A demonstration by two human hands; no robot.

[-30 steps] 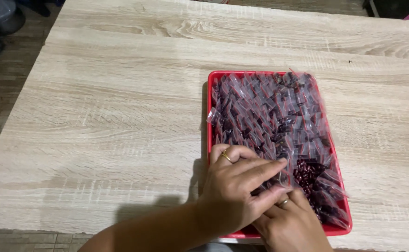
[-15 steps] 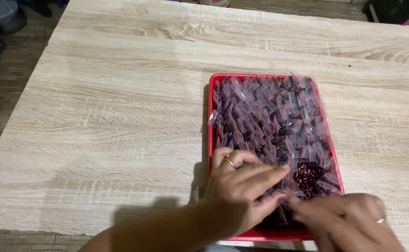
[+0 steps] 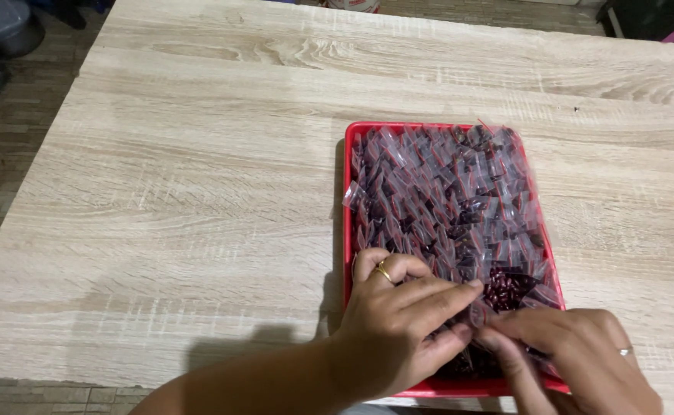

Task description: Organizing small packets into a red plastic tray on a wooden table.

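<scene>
Packets [image 3: 444, 200] already fill most of the red tray [image 3: 348, 230]; at its near edge our left hand [image 3: 398, 330] and right hand [image 3: 575, 357] pinch one small clear bag [image 3: 479, 311] beside loose dark beans [image 3: 506, 286].

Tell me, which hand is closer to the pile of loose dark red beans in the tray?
Right. The right hand sits just below the loose beans; the left hand lies farther off to their left.

A pale wood-grain table [image 3: 199, 200] carries one red rectangular tray [image 3: 347, 200], set near its close edge, right under the fingers [image 3: 437, 296]. Bare tabletop stretches left of the fingers and beyond them.
</scene>
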